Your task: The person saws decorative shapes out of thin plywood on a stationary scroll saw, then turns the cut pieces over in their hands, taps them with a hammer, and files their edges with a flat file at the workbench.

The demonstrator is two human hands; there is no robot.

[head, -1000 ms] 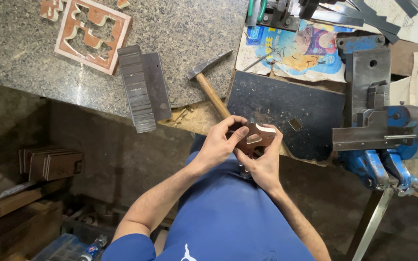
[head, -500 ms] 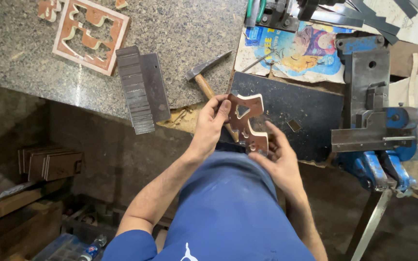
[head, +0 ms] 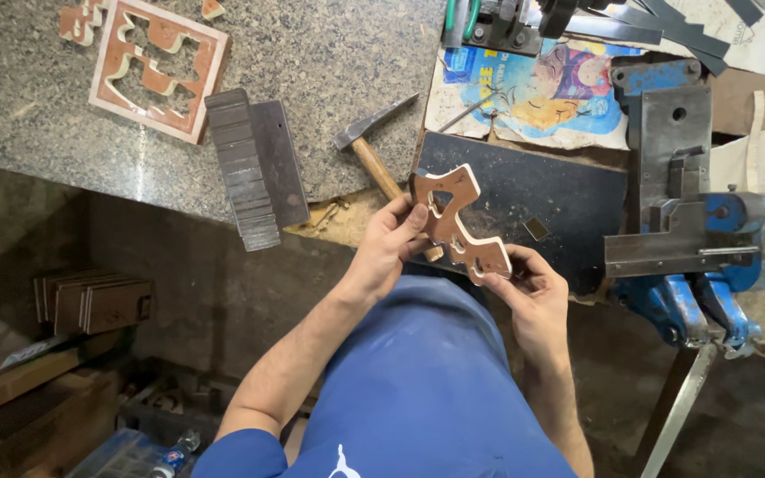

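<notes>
Now lifting cutout wooden piece [head: 455,223] higher than a second ago, unfolding it flat. Left fingers [head: 415,219] pinching upper edge, right fingers [head: 499,280] pinching lower end, above the desk [head: 524,190]. Best gripping solid edges, avoiding thin bridges.

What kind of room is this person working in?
Probably a small workshop for hand craft. A blue bench vise is fixed at the bench edge, a hammer lies on the granite worktop, and both hands hold a cut-out brown piece.
</notes>
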